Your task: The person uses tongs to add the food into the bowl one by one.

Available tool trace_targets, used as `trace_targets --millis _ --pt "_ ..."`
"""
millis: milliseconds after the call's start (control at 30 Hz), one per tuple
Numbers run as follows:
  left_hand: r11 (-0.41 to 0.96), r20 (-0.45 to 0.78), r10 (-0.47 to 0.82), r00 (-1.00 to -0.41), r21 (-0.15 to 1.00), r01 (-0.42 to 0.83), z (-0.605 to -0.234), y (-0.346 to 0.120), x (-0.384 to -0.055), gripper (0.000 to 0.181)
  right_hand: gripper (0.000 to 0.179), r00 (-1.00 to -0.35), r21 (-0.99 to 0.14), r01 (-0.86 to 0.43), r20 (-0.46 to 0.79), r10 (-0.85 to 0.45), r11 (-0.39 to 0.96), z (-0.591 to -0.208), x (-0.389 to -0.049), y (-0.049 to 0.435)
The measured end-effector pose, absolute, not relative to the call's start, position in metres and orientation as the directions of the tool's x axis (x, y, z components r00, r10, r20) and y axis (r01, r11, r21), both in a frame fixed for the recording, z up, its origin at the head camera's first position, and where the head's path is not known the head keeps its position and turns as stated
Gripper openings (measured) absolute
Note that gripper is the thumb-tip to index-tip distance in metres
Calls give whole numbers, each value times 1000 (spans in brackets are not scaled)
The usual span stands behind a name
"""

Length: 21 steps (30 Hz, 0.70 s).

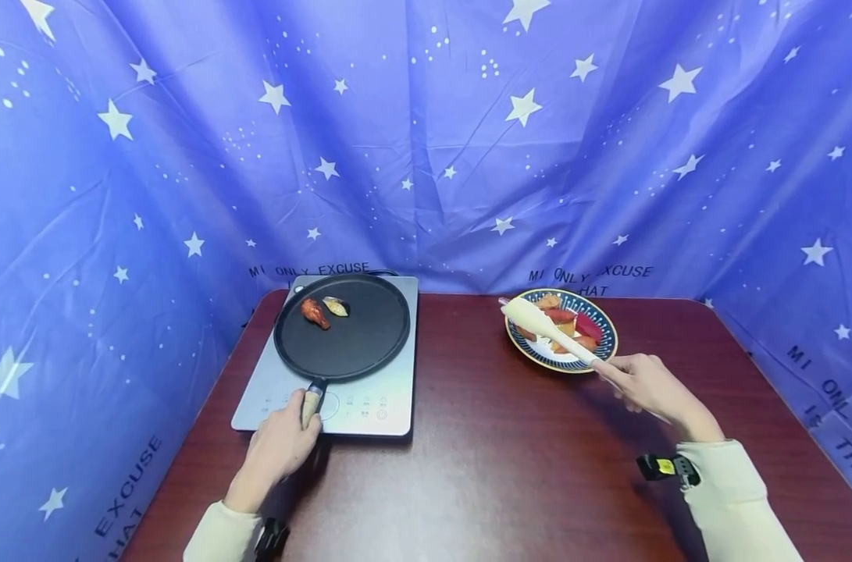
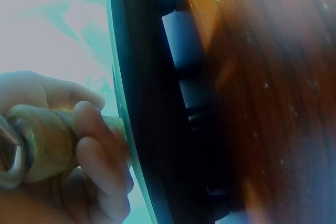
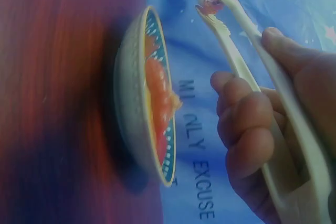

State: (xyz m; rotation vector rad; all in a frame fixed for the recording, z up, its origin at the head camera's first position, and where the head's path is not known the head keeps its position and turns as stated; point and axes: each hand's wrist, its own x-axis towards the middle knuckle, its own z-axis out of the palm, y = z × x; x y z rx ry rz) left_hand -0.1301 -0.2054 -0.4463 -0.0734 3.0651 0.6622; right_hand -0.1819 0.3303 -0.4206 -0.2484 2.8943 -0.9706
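My left hand (image 1: 278, 441) grips the wood-coloured handle (image 2: 50, 142) of a flat black frying pan (image 1: 358, 336). In the pan lie a browned chicken drumstick (image 1: 315, 314) and a small pale yellow piece of food (image 1: 336, 307). My right hand (image 1: 647, 384) holds cream-coloured tongs (image 3: 275, 85) above a patterned bowl (image 1: 612, 336). Between the tong tips is a small, shiny pinkish piece (image 3: 211, 7), its kind unclear. Several foods sit in the bowl, among them a long reddish sausage-like piece (image 3: 157, 85); the tongs partly cover them in the head view.
The pan rests on a silver induction cooker (image 1: 390, 414) at the table's left. A dark red wooden table (image 1: 461, 437) spans between cooker and bowl. Blue star-printed curtains (image 1: 426, 156) hang behind and along both sides.
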Motion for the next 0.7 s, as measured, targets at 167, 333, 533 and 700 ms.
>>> trace_targets --millis 167,333,533,700 --pt "911 -20 -40 -999 410 -44 -441 -206 -130 44 43 -978 -601 -160 -11 -207 783 -414 -189 314" --pt "913 -22 -39 -999 405 -45 -440 -206 -131 44 44 -971 -620 -182 -6 -237 763 -408 -196 295" --pt "913 -16 -40 -999 406 -43 -441 -205 -131 45 43 -957 -632 -227 2 -291 741 -402 -204 274" --pt "912 -21 -48 -999 407 -52 -443 -205 -129 45 41 -942 -625 -264 3 -335 735 -398 -210 253"
